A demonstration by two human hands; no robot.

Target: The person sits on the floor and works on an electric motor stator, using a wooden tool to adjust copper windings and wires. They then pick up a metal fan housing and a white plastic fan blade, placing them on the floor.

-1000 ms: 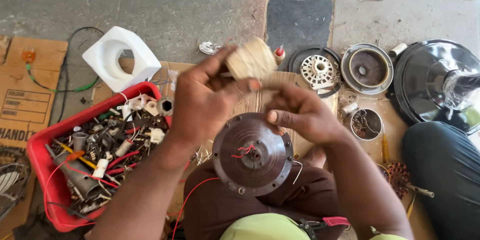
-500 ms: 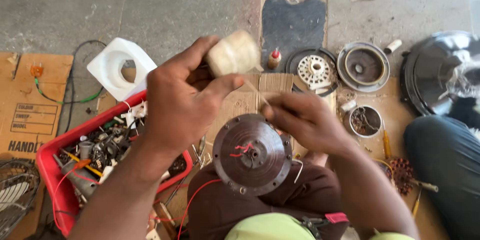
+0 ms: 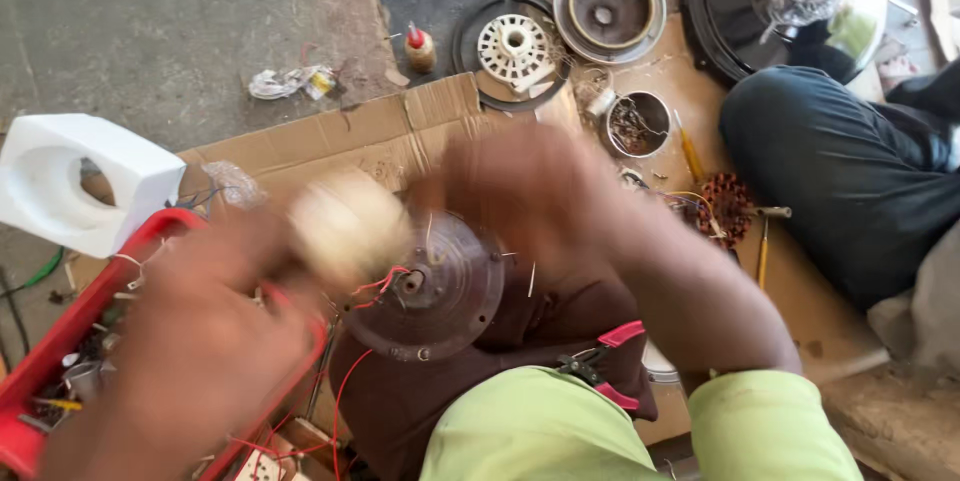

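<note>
A round dark motor disc (image 3: 440, 291) with red wires at its hub rests on my lap. My left hand (image 3: 215, 321), blurred by motion, is closed on a pale spool of thread (image 3: 345, 221) just left of the disc. My right hand (image 3: 530, 196), also blurred, hovers over the disc's upper right edge; whether its fingers pinch anything I cannot tell. Red-handled pliers (image 3: 600, 366) lie on my lap below the disc.
A red tray (image 3: 60, 341) of small parts and wires is at the left, a white plastic housing (image 3: 75, 181) beyond it. Flattened cardboard (image 3: 380, 131) lies ahead, with round fan parts (image 3: 515, 46), a small tin (image 3: 640, 121), a glue bottle (image 3: 420, 49) and another person's dark-trousered leg (image 3: 850, 181) at right.
My left hand has brought the spool down and toward me, from above the cardboard to beside the disc. Both hands now blur with motion and the view has shifted.
</note>
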